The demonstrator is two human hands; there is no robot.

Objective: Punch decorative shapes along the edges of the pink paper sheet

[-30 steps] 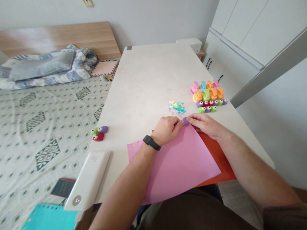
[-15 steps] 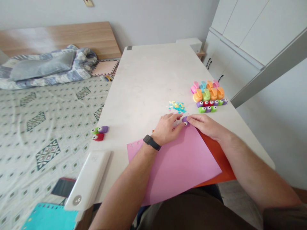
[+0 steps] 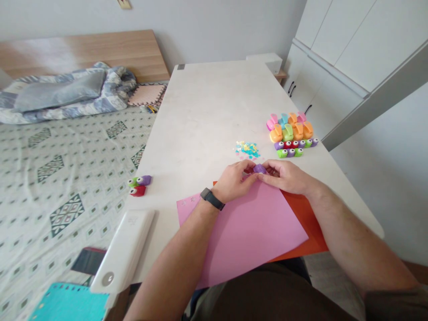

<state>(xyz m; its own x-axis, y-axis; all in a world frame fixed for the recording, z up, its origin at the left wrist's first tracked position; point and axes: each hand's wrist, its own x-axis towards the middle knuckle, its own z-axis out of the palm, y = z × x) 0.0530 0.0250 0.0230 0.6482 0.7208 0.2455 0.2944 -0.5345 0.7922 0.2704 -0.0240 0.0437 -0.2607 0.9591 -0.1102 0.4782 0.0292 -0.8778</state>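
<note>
Between my hands, at the far edge of the pink paper (image 3: 257, 223), is a small purple craft punch (image 3: 259, 168) with a white eye on its near side. My left hand (image 3: 236, 180), below a black watch, is closed on the punch's left side. From the right, my right hand (image 3: 286, 176) grips it with thumb and fingers. The fingertips partly hide the punch and the paper edge there. Small flower-like cut-outs show in the paper's left corner. An orange sheet (image 3: 306, 223) lies beneath the pink one.
Beyond my hands lies a pile of blue and yellow confetti (image 3: 247, 149). Rows of colourful punches (image 3: 290, 133) stand at the right. Three more eyed punches (image 3: 138, 185) sit at the left edge, near a long white device (image 3: 123, 249).
My right hand has shifted its hold, its thumb now on the near side of the punch. The punch has turned, and its eye faces more toward me.
</note>
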